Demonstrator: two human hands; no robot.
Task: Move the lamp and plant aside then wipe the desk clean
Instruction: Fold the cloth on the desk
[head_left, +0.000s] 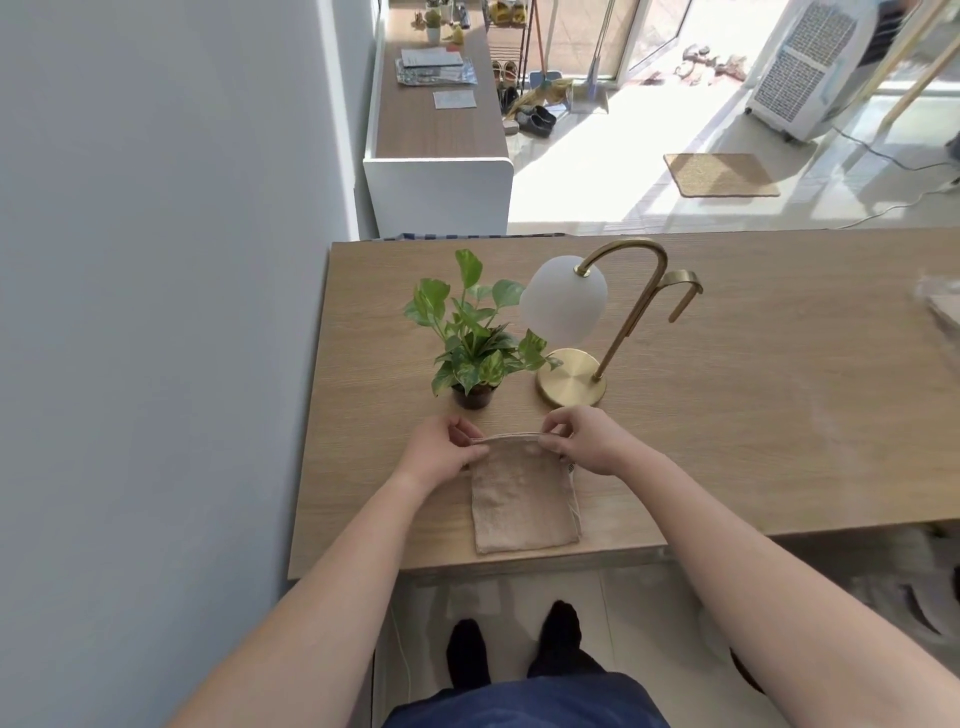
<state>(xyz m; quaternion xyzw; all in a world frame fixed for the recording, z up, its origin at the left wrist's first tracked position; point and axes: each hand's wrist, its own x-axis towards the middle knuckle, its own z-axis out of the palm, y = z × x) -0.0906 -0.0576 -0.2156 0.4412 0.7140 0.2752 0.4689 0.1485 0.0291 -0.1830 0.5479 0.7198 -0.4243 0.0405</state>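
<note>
A folded beige cloth (522, 501) lies on the wooden desk (753, 415) near its front edge. My left hand (441, 454) pinches the cloth's far left corner, and my right hand (587, 441) pinches its far right corner. Just beyond my hands stands a small green plant (475, 338) in a dark pot. To its right is a brass lamp (571, 382) with a round base, a curved neck and a white glass shade.
A grey wall runs along the desk's left side. At the desk's far right edge lies a blurred pale object (943, 306). Beyond the desk stand a low cabinet (439, 135) with papers, a doormat (722, 174) and a white appliance (810, 67).
</note>
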